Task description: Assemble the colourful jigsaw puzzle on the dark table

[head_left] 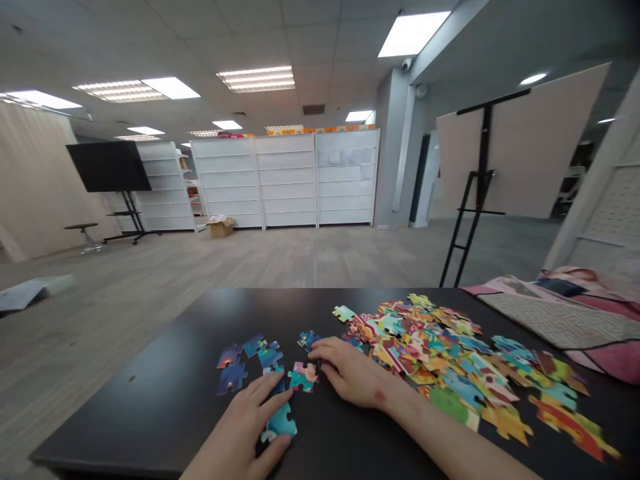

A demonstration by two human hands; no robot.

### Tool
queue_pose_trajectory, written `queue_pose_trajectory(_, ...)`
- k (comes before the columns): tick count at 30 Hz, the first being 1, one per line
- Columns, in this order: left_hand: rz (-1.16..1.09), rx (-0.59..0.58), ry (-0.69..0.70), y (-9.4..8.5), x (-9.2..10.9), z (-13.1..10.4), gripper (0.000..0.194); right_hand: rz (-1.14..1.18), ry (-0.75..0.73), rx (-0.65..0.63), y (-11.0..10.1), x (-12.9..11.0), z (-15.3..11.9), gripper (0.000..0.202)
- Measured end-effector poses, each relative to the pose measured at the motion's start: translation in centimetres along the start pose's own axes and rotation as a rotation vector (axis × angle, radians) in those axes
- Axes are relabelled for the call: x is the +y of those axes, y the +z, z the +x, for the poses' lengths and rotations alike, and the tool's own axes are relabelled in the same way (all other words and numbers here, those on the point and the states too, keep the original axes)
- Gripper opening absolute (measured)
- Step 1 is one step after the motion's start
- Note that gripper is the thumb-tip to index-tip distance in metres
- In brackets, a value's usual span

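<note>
My left hand (pixel 250 423) lies with fingers apart over blue puzzle pieces, near a teal piece (pixel 281 423) under its fingers. My right hand (pixel 345 368) is bent low over the table, its fingertips beside a small blue piece (pixel 309 340); what they may hold is hidden. Between the hands sits a teal and pink piece (pixel 303 377). Dark blue pieces (pixel 231 377) lie left of centre, with more blue pieces (pixel 269 353) beside them. A large heap of colourful pieces (pixel 425 340) spreads to the right of my right hand.
The black table (pixel 165 373) reaches forward to its far edge. A pink and grey cloth (pixel 555 313) lies at the right. Beyond stand an easel with a board (pixel 525 147), white shelves (pixel 285 180), a cardboard box (pixel 221 228) and a black screen (pixel 109 167) on a stand.
</note>
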State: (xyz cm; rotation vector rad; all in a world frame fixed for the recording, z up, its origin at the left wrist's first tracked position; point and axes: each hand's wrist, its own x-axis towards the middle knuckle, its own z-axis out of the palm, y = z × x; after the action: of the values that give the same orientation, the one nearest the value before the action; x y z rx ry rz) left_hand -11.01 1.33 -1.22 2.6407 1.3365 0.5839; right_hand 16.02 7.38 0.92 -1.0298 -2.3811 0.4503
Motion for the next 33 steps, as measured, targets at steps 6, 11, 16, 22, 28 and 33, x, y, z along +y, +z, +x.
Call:
queue_pose_trajectory(6,0.153,0.089,0.016,0.9,-3.5,0.0,0.044,-0.013,0.035,-0.058,0.0,0.3,-0.3,0.046)
queue_pose_trajectory(11,0.128,0.108,-0.042,0.8,-5.2,-0.1,0.042,-0.121,0.056,0.049,-1.5,0.5,0.4,0.053)
queue_pose_trajectory(16,0.092,0.076,-0.001,0.5,-1.2,0.6,0.039,-0.29,0.262,0.106,-4.8,4.2,0.8,0.04)
queue_pose_trajectory(22,0.018,-0.081,0.0,0.3,3.4,2.4,0.043,-0.321,0.26,-0.087,-5.5,5.7,-0.1,0.029)
queue_pose_trajectory(28,-0.004,-0.051,-0.099,0.0,2.0,2.3,0.04,-0.291,0.245,-0.122,-4.5,5.1,-0.3,0.031)
queue_pose_trajectory(33,-0.003,-0.038,-0.154,-0.4,-0.2,1.5,0.04,-0.254,0.264,-0.114,-4.1,4.6,-0.3,0.031)
